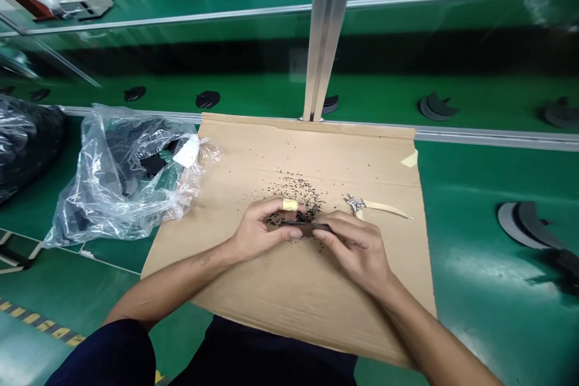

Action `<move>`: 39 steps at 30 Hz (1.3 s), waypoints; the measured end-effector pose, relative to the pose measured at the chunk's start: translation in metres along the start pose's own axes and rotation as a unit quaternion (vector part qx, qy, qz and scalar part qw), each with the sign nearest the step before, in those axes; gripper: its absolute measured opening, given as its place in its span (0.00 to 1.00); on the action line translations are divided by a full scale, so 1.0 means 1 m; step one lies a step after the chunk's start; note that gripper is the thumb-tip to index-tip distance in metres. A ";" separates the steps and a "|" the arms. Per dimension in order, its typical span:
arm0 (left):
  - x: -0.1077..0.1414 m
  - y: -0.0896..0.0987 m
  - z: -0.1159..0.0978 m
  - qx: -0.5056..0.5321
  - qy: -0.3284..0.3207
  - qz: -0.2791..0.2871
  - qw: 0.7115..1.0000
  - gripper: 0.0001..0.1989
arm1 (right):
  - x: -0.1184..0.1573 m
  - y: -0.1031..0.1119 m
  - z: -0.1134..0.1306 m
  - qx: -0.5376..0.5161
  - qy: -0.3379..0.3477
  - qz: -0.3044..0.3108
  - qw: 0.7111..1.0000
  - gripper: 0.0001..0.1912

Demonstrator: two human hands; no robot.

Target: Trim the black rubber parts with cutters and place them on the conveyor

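Between my two hands is a thin black plastic part (308,228), seen nearly edge-on above the cardboard sheet (280,289). My left hand (260,226), with yellow tape round one finger, grips its left end between thumb and fingers. The right end is pinched by my right hand (357,241). Many tiny black bits (298,187) lie scattered on the cardboard just beyond my hands. Side cutters (380,207) with pale yellow handles rest on the cardboard past my right hand. The fingers partly hide the black part.
A clear plastic bag (122,181) with dark parts in it lies at left, beside a black bag (27,139). Curved black parts (527,223) lie on the green table at right, and more sit behind the metal rail. An aluminium post (328,36) rises at the cardboard's far edge.
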State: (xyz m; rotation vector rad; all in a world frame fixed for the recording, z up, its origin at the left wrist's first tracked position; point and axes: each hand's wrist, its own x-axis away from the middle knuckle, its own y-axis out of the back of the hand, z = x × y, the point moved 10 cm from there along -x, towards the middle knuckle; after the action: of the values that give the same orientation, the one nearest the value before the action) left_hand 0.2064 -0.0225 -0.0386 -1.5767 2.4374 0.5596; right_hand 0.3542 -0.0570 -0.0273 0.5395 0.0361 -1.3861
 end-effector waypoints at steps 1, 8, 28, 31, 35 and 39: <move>-0.001 0.000 -0.004 -0.001 -0.012 -0.002 1.000 0.17 | 0.001 0.000 0.005 0.004 0.028 -0.009 1.000 0.07; 0.001 -0.002 -0.037 -0.029 -0.125 0.000 0.992 0.15 | 0.006 -0.004 0.021 0.038 0.119 -0.015 0.992 0.12; 0.000 -0.005 -0.042 -0.007 -0.131 0.027 0.991 0.15 | 0.007 -0.005 0.022 0.021 0.104 -0.016 0.994 0.14; 0.001 -0.002 -0.040 -0.020 -0.133 0.010 0.991 0.12 | 0.000 -0.003 0.021 0.085 0.106 0.091 0.987 0.18; 0.000 0.006 -0.038 -0.056 -0.142 -0.014 0.988 0.12 | -0.008 0.040 -0.015 0.361 0.009 0.115 0.925 0.36; -0.002 0.012 -0.039 -0.081 -0.157 -0.031 0.984 0.11 | 0.000 0.064 -0.049 0.469 -0.065 0.147 0.869 0.35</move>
State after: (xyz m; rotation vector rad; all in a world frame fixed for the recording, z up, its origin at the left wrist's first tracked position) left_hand 0.1983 -0.0324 -0.0003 -1.4829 2.1488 0.9375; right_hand 0.4282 -0.0333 -0.0485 1.1962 -0.8411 -1.0676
